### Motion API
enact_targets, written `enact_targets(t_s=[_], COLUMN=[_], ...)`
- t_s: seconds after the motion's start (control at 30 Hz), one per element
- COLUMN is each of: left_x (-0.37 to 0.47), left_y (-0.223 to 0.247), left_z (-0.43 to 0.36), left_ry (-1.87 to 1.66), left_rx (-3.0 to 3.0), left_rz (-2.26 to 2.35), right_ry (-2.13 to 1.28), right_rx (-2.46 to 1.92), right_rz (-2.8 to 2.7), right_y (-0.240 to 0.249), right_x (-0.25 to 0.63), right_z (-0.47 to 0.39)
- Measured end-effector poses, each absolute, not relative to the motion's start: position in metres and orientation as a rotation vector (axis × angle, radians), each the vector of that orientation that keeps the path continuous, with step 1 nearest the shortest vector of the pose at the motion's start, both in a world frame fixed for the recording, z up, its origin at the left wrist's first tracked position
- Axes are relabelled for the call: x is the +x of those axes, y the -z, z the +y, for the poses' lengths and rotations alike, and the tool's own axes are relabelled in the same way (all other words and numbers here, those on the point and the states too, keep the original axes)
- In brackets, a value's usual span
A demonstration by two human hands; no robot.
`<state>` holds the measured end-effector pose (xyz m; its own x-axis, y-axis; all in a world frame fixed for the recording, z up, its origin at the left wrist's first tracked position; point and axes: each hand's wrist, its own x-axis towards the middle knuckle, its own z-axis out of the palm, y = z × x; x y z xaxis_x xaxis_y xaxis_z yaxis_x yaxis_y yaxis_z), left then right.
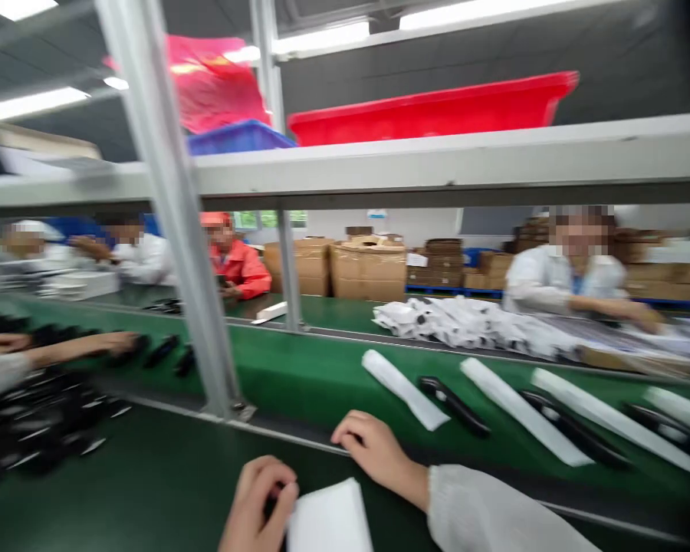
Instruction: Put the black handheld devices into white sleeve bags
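Observation:
My left hand [261,502] is low in the middle of the view, its fingers and thumb curled together beside the corner of a white flat stack [330,517]. Whatever those fingers may hold is hidden. My right hand [373,452] reaches over the near edge of the green conveyor belt [299,376], fingers loosely bent and thumb apart, with nothing visible in it. Beyond it on the belt lie a white sleeve [402,389] and a black curved handle-like piece [454,405]. Similar white sleeves and black pieces lie farther right.
A metal post [172,207] rises left of my hands, and a shelf [437,165] crosses above with a red bin [431,111]. Left, a co-worker's hand [112,345] touches black pieces on the belt. A pile of black parts [34,422] lies nearby. Other people sit opposite.

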<state>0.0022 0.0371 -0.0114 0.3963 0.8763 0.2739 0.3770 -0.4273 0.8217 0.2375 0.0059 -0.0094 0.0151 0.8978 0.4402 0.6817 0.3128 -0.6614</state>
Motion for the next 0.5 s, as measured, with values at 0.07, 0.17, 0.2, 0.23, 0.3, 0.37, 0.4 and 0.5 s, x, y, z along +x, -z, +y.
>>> enact_targets(t_s=[0.07,0.17,0.2,0.23,0.3,0.37,0.4,0.5], left_x=[0.003,0.002,0.000,-0.001,-0.003,-0.004,-0.004,-0.004], left_y=[0.001,-0.004,-0.004,-0.004,-0.003,-0.003,-0.004,-0.006], left_z=[0.024,0.017,0.015,0.014,0.012,0.012,0.011,0.011], left_ry=[-0.956,-0.963,-0.953,-0.940,-0.910,-0.883,-0.870,-0.833], left_rx=[2.005,1.976,1.961,1.946,1.913,1.889,1.879,1.832], left_rz=[1.049,1.109,1.134,1.158,1.193,1.217,1.228,1.275], right_ry=[-0.382,-0.461,-0.486,-0.508,-0.542,-0.565,-0.576,-0.574], right_rx=[-1.418,-1.455,-1.466,-1.478,-1.500,-1.508,-1.506,-1.476], right_rz=[-1.739,-1.794,-1.809,-1.822,-1.833,-1.838,-1.836,-1.807], right_y=[0.013,0.020,0.022,0.023,0.025,0.028,0.029,0.034], right_x=[0.236,0.235,0.235,0.235,0.236,0.237,0.238,0.236], right_z=[0.007,0.010,0.011,0.011,0.009,0.008,0.008,0.009])
